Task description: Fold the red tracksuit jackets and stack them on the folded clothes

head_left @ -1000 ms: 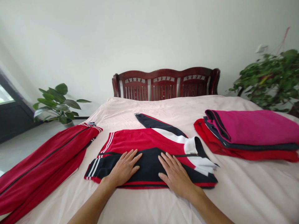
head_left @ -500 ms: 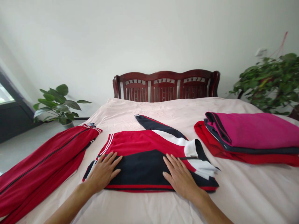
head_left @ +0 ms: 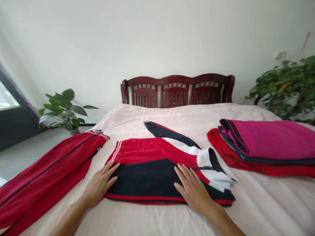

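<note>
A red, navy and white track jacket lies on the bed, its collar pointing right and its white-striped hem at the left. The near navy sleeve is folded across the body, while the far sleeve stretches out toward the headboard. My left hand rests with fingers spread on the left end of the folded sleeve, hiding its cuff. My right hand lies flat, fingers apart, on the sleeve nearer the shoulder. Neither hand grips the cloth.
Another red track garment lies along the bed's left side. At the right is a stack of folded clothes, magenta on top of navy and red. Behind stands a dark wooden headboard. Potted plants flank the bed.
My left hand has slid left to the jacket's edge, over the cuff. My right hand stays on the sleeve. The view has shifted slightly.
</note>
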Demonstrator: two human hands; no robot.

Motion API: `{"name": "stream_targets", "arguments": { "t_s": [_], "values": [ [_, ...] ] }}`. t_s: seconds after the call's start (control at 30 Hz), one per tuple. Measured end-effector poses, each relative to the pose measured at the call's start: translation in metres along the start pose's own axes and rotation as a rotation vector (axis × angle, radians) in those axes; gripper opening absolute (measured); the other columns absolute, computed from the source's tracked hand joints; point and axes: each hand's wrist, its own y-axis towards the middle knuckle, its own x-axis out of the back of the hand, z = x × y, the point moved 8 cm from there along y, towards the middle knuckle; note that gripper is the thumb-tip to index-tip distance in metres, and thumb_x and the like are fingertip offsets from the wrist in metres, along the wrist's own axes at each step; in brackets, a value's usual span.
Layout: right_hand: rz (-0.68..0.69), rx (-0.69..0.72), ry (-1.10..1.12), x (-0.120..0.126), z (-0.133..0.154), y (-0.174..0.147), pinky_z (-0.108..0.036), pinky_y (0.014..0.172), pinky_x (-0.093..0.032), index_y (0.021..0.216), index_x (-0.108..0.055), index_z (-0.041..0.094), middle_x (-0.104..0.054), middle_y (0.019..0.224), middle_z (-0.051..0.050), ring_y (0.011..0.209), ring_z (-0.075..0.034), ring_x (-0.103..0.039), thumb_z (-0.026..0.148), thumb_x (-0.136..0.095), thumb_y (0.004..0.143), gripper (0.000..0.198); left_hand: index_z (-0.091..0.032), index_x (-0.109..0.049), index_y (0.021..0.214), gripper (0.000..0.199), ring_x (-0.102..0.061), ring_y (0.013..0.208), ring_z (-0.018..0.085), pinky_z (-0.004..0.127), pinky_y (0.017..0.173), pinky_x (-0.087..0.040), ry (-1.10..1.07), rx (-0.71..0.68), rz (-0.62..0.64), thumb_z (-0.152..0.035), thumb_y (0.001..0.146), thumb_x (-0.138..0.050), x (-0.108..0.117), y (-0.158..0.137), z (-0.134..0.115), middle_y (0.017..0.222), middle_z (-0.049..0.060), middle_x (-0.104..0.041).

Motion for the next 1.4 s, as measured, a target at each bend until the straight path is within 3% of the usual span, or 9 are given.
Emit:
{"name": "stream_targets", "arguments": {
  "t_s": [1.4],
  "values": [
    [-0.011, -0.032, 0.061, 0.0018, -0.0015, 0.0027, -0.047, 0.116, -0.030, 0.148, -0.042, 0.021, -0.039, 0.154, -0.008, 0.142, -0.027, -0.035, 0.049, -0.039, 0.098, 0.058, -0.034, -0.052, 0.139, 0.045, -0.051, 0.132, 0.023, 0.045, 0.113, -0.039, -0.160, 0.078, -0.136, -0.047, 0.096, -0.044, 0.0085, -0.0042, 0.0061, 0.146, 0.001, -0.052]
  ]
}}
